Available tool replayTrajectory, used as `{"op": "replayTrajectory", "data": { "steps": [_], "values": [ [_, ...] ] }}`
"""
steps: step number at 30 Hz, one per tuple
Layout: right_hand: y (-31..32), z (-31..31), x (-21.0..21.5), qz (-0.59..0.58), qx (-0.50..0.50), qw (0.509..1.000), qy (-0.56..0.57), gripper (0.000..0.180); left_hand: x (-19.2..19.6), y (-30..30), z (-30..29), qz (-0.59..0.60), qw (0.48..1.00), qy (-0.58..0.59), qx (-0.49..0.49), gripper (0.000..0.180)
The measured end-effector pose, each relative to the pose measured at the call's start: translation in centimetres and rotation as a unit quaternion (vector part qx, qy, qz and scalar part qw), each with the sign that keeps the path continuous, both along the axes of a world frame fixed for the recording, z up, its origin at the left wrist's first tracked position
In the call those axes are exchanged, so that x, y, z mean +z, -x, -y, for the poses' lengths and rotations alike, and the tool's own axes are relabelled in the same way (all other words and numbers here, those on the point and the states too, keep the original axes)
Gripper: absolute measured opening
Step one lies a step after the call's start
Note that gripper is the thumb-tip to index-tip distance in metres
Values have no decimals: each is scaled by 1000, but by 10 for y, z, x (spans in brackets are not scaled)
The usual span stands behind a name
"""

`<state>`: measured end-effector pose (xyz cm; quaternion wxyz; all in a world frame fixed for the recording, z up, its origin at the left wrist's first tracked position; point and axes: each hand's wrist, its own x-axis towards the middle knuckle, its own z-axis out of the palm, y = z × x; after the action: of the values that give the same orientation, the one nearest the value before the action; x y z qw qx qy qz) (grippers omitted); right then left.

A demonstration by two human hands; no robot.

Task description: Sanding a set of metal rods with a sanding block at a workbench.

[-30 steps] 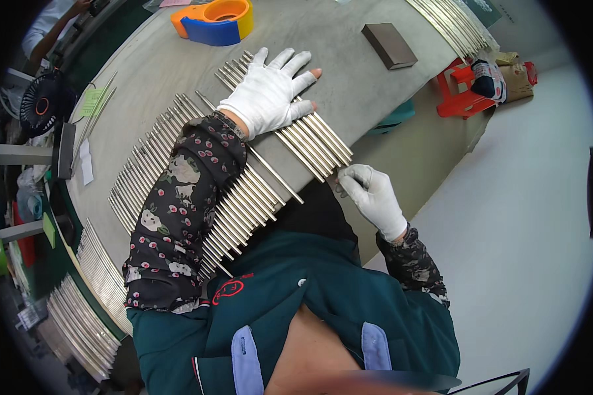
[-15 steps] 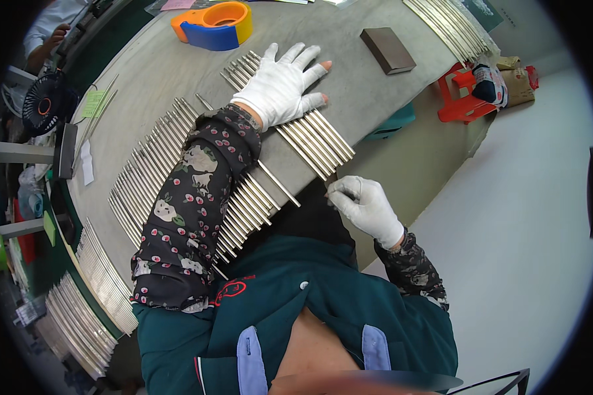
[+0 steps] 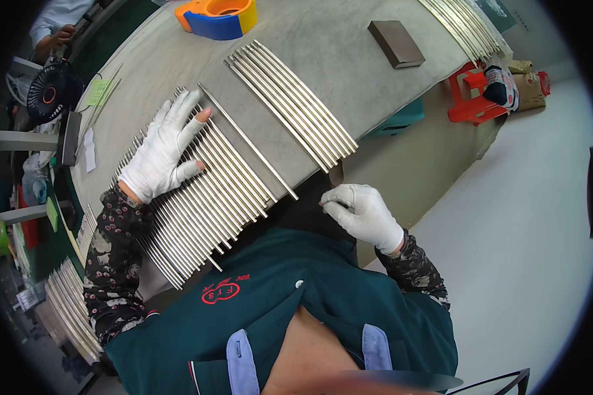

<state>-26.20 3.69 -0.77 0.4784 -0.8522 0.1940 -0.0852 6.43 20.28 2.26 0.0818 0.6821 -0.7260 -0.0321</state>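
My left hand [image 3: 163,150], in a white glove with the thumb and a fingertip bare, lies flat with fingers spread on a wide row of thin metal rods [image 3: 224,187]. A single rod [image 3: 247,138] lies apart, just right of that row. Farther right is a smaller group of several rods [image 3: 293,105], side by side, their near ends past the table edge. My right hand [image 3: 364,216], also gloved, is held off the table near that group's near ends. Its fingers are curled together; whatever is in them, if anything, is hidden.
On the grey table [image 3: 323,52] are an orange, yellow and blue tape dispenser [image 3: 211,25] and a dark brown block [image 3: 396,43]. More rods [image 3: 461,29] lie at the far right. A red stool [image 3: 471,99] stands beyond the table. A small fan [image 3: 49,95] is at left, near another person's hand [image 3: 62,34].
My left hand has moved left, off the smaller rod group and onto the wide row, uncovering that group and the single rod. My right hand has shifted slightly nearer to me, fingers still curled.
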Motion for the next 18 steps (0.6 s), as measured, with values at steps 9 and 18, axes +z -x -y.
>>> {"op": "replayTrajectory", "data": {
  "steps": [9,18],
  "values": [
    [-9,-4,0,44,28,999,4,7,-18,12,55,78,997,-5,9,73],
    [0,18,9,29,-81,996,3,9,-25,23,122,78,997,27,-1,66]
  ]
}}
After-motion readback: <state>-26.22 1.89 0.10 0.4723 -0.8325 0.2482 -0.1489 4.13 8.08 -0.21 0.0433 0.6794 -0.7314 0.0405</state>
